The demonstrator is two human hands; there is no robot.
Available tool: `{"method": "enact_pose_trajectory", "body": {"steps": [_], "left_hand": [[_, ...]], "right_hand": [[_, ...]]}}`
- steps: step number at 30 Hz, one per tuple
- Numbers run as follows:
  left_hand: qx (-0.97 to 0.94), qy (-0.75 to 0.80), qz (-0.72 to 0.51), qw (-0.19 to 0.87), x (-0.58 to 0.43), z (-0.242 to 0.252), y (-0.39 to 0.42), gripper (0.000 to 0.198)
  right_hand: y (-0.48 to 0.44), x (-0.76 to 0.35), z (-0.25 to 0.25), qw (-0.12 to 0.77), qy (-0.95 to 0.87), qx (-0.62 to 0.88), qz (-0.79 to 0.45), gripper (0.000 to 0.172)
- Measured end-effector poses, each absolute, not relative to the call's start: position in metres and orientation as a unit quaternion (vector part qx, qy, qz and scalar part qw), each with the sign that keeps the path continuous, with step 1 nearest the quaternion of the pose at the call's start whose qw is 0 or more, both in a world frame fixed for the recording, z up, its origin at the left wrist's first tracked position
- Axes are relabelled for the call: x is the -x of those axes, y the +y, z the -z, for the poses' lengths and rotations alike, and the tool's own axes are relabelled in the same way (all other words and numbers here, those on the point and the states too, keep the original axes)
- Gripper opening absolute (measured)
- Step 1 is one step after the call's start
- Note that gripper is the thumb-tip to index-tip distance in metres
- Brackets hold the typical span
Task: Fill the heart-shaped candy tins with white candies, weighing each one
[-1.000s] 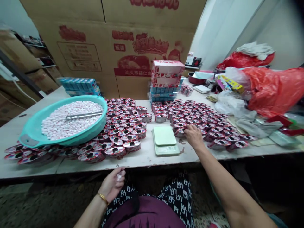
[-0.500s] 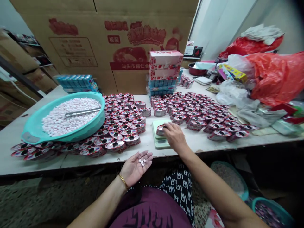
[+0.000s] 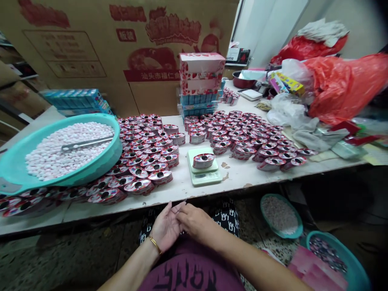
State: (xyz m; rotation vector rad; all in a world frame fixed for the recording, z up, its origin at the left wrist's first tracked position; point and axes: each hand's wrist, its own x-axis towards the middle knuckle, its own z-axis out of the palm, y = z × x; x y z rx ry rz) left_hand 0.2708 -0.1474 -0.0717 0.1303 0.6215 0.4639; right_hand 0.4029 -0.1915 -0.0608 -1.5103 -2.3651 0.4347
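My left hand (image 3: 167, 226) is palm up and cupped below the table edge, a gold bangle at its wrist. The fingers of my right hand (image 3: 195, 222) are bunched over the left palm, covering the white candies that lay there; whether my right fingers grip any is hidden. Just beyond my hands, a pale green scale (image 3: 205, 178) sits on the table. One small oval red and silver tin (image 3: 203, 161) with a dark hole in its top stands on the scale's plate, touched by neither hand.
Rows of the same oval tins (image 3: 145, 151) stand left and right of the scale. A turquoise basin (image 3: 117, 161) of white candies with a metal scoop (image 3: 87, 142) rests at left. Behind are stacked boxes (image 3: 201, 76) and a large carton (image 3: 91, 48); red plastic bags (image 3: 342, 85) lie right.
My right hand has left the tin on the scale and come back to my left palm. The candies in that palm are now covered. The view has shifted slightly right.
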Motion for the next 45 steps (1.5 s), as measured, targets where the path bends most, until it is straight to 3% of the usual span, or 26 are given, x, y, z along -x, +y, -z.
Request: {"method": "enact_pose_trajectory", "body": {"steps": [9,14,18,21,30,37,42,45], "left_hand": [[-0.051,0.308,-0.205,0.928,-0.270,0.075,-0.150,0.036],[-0.045,0.315,-0.201,0.926,-0.272,0.075,-0.153,0.031],[-0.035,0.350,-0.196,0.915,-0.274,0.077,-0.154,0.034],[-0.038,0.358,-0.199,0.911,-0.274,0.078,-0.153,0.035],[-0.040,0.344,-0.213,0.914,-0.267,0.087,-0.156,0.038],[-0.032,0.337,-0.207,0.918,-0.275,0.079,-0.149,0.034],[-0.020,0.326,-0.202,0.923,-0.281,0.076,-0.148,0.018],[0.004,0.352,-0.169,0.921,-0.276,0.080,-0.149,0.019]], "right_hand": [[-0.195,-0.404,0.062,0.155,-0.859,0.457,-0.170,0.016],[-0.188,-0.420,0.052,0.253,-0.833,0.467,-0.154,0.018],[-0.154,-0.466,0.030,0.363,-0.749,0.549,-0.073,0.019],[-0.122,-0.501,0.014,0.396,-0.694,0.600,-0.022,0.017],[-0.083,-0.538,0.016,0.329,-0.679,0.656,0.003,0.015],[-0.122,-0.486,0.005,0.418,-0.695,0.577,-0.101,0.013],[-0.178,-0.412,0.026,0.249,-0.838,0.463,-0.142,0.013],[-0.183,-0.429,0.026,0.276,-0.815,0.496,-0.117,0.017]]}}
